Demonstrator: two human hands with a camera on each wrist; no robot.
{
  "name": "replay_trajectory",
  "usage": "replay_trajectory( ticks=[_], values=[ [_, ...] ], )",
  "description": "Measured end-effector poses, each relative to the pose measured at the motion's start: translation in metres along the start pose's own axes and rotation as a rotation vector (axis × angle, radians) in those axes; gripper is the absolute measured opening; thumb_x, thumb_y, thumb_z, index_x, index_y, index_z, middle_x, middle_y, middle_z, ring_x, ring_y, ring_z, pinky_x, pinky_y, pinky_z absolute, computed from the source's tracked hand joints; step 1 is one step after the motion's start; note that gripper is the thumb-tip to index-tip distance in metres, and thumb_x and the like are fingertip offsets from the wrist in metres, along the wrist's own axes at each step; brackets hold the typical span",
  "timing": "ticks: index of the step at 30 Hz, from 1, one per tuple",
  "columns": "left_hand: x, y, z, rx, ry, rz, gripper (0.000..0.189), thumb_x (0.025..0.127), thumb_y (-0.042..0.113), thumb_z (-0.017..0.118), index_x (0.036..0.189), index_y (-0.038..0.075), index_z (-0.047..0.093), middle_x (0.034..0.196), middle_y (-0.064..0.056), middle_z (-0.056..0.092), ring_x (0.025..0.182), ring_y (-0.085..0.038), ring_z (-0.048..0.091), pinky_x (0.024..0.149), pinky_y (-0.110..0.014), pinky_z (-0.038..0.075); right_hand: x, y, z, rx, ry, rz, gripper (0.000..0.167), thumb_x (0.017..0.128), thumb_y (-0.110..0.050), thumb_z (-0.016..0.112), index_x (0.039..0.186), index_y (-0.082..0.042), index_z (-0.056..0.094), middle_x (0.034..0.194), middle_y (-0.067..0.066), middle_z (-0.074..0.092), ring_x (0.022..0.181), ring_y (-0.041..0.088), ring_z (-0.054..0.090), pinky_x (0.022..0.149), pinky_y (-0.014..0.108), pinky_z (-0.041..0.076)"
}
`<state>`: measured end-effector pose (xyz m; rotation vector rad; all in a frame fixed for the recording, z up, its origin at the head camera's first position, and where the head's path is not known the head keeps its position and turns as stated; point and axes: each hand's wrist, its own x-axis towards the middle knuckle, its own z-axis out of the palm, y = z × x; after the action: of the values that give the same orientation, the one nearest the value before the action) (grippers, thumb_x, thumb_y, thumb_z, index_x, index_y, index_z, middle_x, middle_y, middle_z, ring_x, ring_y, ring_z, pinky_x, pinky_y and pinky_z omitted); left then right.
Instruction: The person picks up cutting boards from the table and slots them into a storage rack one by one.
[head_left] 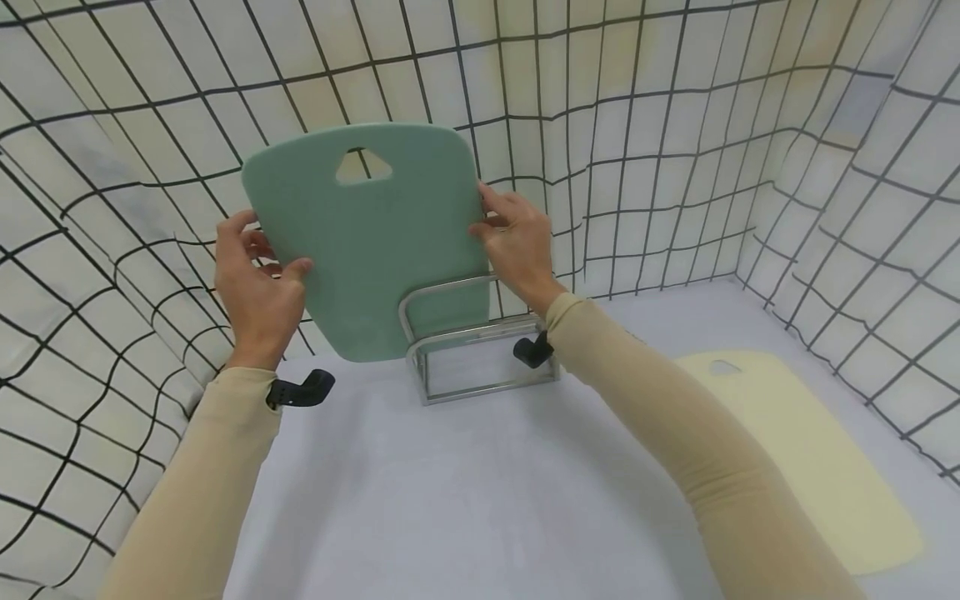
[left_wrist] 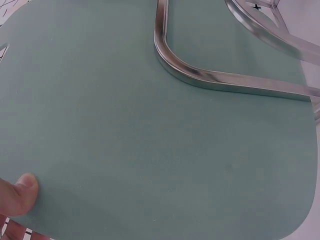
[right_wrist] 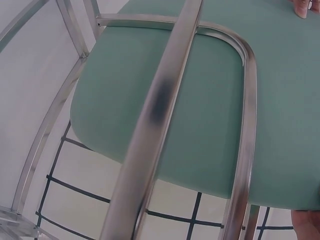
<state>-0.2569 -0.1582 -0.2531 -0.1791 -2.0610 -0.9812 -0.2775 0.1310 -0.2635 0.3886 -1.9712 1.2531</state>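
Both hands hold a green cutting board (head_left: 382, 233) upright, its handle hole at the top. My left hand (head_left: 262, 287) grips the left edge, thumb on the near face and fingers behind. On the right edge, my right hand (head_left: 517, 242) pinches the board between thumb and fingers. A metal rack (head_left: 483, 337) stands below; the board's lower right part is behind the rack's front bars, while its lower left corner sticks out past the rack. In the left wrist view the left thumb (left_wrist: 22, 194) presses the board. Metal bars (right_wrist: 247, 120) cross in front of the board in the right wrist view.
A pale yellow cutting board (head_left: 810, 458) lies flat on the white tabletop (head_left: 465, 500) at the right, partly covered by the right sleeve (head_left: 675, 425). Walls of white cloth with a black grid (head_left: 660, 150) surround the table at the back and sides.
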Motion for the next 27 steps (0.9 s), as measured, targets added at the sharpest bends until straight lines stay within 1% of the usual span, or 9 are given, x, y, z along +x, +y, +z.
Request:
replay_trajectory(
  ticks=[5, 8, 12, 16, 19, 22, 27],
  values=[
    [0.0003, -0.0001, 0.0023, 0.002, 0.0, 0.007, 0.062, 0.092, -0.005, 0.068, 0.144, 0.025, 0.05, 0.104, 0.023, 0.043, 0.096, 0.003, 0.048, 0.081, -0.01, 0.045, 0.0, 0.0017, -0.0014, 0.0, 0.004, 0.017, 0.052, 0.087, 0.004, 0.076, 0.137, -0.007, 0.065, 0.112, 0.018, 0.073, 0.098, 0.031, 0.079, 0.086, 0.035, 0.065],
    [0.0001, 0.0002, 0.0029, 0.004, -0.002, 0.008, 0.061, 0.093, -0.004, 0.068, 0.144, 0.025, 0.05, 0.105, 0.021, 0.044, 0.096, 0.003, 0.048, 0.082, -0.01, 0.045, -0.0002, 0.0019, -0.0023, -0.005, 0.003, 0.024, 0.052, 0.088, 0.004, 0.075, 0.138, -0.008, 0.065, 0.113, 0.018, 0.073, 0.098, 0.031, 0.079, 0.085, 0.035, 0.065],
    [0.0, 0.0016, 0.0034, 0.008, -0.005, 0.003, 0.062, 0.093, -0.003, 0.068, 0.145, 0.025, 0.05, 0.107, 0.015, 0.049, 0.097, 0.003, 0.048, 0.083, -0.011, 0.045, -0.0003, 0.0014, -0.0037, 0.001, 0.005, 0.028, 0.053, 0.088, 0.004, 0.075, 0.138, -0.009, 0.065, 0.115, 0.017, 0.073, 0.099, 0.031, 0.079, 0.084, 0.035, 0.065],
    [-0.0001, 0.0035, 0.0044, 0.012, -0.013, -0.002, 0.062, 0.093, -0.003, 0.068, 0.145, 0.025, 0.049, 0.111, 0.003, 0.054, 0.098, 0.002, 0.048, 0.084, -0.012, 0.046, -0.0001, 0.0009, -0.0055, 0.0, 0.003, 0.03, 0.053, 0.088, 0.003, 0.075, 0.139, -0.01, 0.065, 0.116, 0.017, 0.072, 0.101, 0.03, 0.079, 0.085, 0.035, 0.065],
    [-0.0004, 0.0044, 0.0057, 0.015, -0.021, -0.006, 0.061, 0.094, -0.002, 0.067, 0.146, 0.024, 0.049, 0.114, -0.003, 0.055, 0.099, 0.001, 0.048, 0.085, -0.013, 0.047, 0.0004, 0.001, -0.007, -0.011, -0.003, 0.034, 0.053, 0.088, 0.002, 0.075, 0.139, -0.011, 0.064, 0.117, 0.018, 0.072, 0.101, 0.03, 0.078, 0.085, 0.035, 0.065],
    [-0.0007, 0.0049, 0.0069, 0.012, -0.024, -0.008, 0.061, 0.093, -0.002, 0.067, 0.146, 0.023, 0.049, 0.113, -0.001, 0.055, 0.1, 0.001, 0.048, 0.085, -0.014, 0.048, 0.0008, 0.0021, -0.0083, -0.025, -0.009, 0.032, 0.054, 0.089, 0.002, 0.075, 0.14, -0.012, 0.064, 0.117, 0.018, 0.072, 0.102, 0.03, 0.078, 0.086, 0.033, 0.065],
    [-0.0006, 0.0052, 0.0085, -0.001, -0.026, -0.004, 0.061, 0.093, -0.003, 0.067, 0.145, 0.023, 0.049, 0.11, 0.008, 0.051, 0.099, 0.002, 0.047, 0.084, -0.013, 0.047, 0.0008, 0.0046, -0.01, -0.037, -0.011, 0.013, 0.054, 0.089, 0.002, 0.075, 0.14, -0.01, 0.063, 0.117, 0.018, 0.071, 0.102, 0.029, 0.078, 0.086, 0.032, 0.064]
  ],
)
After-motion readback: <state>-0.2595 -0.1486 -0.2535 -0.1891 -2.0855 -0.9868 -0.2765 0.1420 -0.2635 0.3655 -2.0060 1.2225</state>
